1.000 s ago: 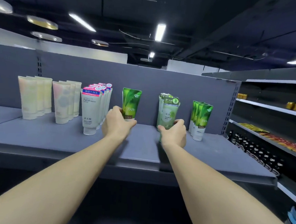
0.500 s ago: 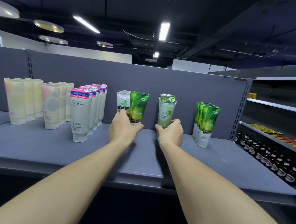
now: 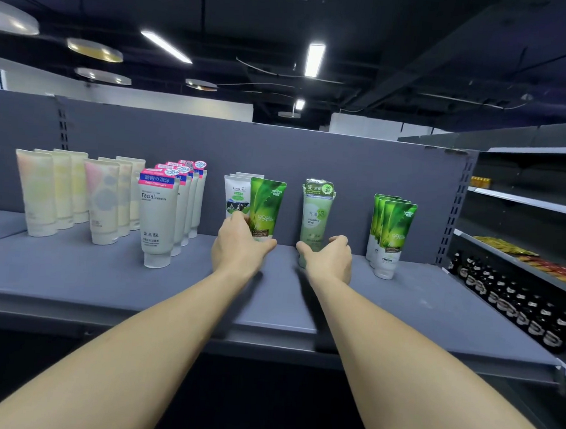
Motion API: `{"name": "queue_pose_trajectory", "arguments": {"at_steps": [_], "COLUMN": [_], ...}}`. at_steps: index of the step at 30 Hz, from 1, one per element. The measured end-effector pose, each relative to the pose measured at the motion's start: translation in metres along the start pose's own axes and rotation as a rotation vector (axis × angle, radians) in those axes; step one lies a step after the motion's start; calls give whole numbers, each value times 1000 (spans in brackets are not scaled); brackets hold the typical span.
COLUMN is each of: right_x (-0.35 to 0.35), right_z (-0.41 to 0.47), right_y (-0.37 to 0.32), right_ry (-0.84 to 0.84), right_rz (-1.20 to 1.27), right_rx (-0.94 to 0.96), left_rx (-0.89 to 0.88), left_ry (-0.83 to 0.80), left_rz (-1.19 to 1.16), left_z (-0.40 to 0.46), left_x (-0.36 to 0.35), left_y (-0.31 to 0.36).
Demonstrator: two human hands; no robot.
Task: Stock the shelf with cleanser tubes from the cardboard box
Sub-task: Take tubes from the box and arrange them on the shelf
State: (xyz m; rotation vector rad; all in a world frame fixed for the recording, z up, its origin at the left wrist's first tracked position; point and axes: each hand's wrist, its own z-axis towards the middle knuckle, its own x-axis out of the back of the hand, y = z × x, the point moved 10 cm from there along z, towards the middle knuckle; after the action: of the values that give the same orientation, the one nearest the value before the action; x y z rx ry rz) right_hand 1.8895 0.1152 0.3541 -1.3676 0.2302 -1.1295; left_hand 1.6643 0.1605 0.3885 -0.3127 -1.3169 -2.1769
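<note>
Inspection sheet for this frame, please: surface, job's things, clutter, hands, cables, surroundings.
Surface: grey shelf, tubes standing upright in rows.
Job's things: dark green tube gripped by left hand; pale seaweed tube held at its base by right hand; cardboard box not seen.
Clutter: nothing seen.
Hands: both curled round tubes.
Cables: thin wires under the ceiling.
Surroundings: cream tubes, Facial cleanser row, white tubes, green tube row, dark bottles on the right-hand shelving.
</note>
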Motion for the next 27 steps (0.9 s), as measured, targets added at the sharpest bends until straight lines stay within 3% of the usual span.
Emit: {"name": "queue_pose_trajectory", "arguments": {"at_steps": [10, 27], "right_x": [62, 168], "right_z": [-23, 45], "right_y": [18, 87], "right_ry": [42, 32], "right_rz": [-35, 23], "right_rx": [18, -55], "left_rx": [-14, 1], "left_ry": [-80, -159], "left_rz": [-45, -76], "left_z": [-35, -112], "left_x": [-12, -148], "left_y": [33, 149]}}
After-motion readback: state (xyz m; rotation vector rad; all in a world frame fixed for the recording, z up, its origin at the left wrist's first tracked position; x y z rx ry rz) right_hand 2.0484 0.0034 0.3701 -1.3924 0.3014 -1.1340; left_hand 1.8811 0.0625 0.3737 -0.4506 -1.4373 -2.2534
